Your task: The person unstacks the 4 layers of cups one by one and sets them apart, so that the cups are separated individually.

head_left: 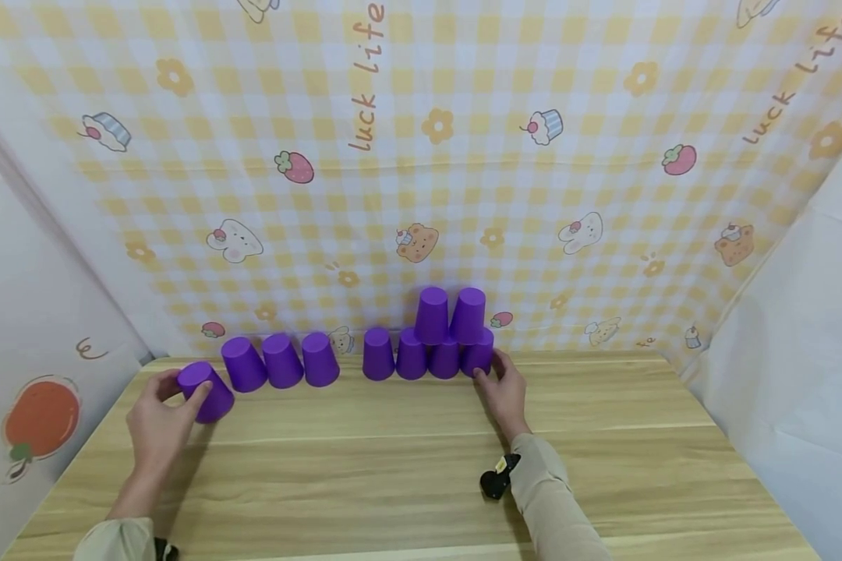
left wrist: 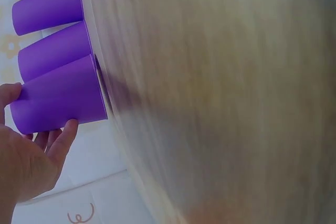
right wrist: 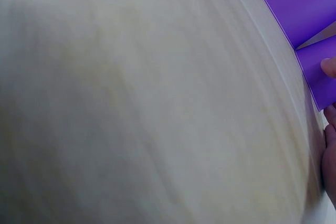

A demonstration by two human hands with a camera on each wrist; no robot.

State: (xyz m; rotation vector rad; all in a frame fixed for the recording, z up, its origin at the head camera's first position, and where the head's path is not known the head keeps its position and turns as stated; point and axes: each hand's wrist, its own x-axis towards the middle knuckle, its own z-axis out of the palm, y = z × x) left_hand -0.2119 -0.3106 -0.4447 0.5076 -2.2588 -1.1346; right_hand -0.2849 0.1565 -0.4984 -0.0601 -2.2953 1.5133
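At the left end of the table, my left hand (head_left: 160, 421) grips an upside-down purple cup (head_left: 206, 393) between thumb and fingers. Whether that cup's rim touches the wood I cannot tell. Three more upside-down cups stand beside it, the nearest being a purple cup (head_left: 243, 365). To the right is a row of several upside-down cups, with two cups, the left one an upper cup (head_left: 432, 317), resting on its right part. My right hand (head_left: 505, 393) holds the row's rightmost bottom cup (head_left: 477, 354), thumb in front and fingers at its right side.
The wooden table (head_left: 365, 475) runs back to a checked yellow cloth (head_left: 393, 195). White cloth walls (head_left: 800, 327) close off both sides. A narrow gap separates the left cups from the right group. The two upper cups rise close above my right hand.
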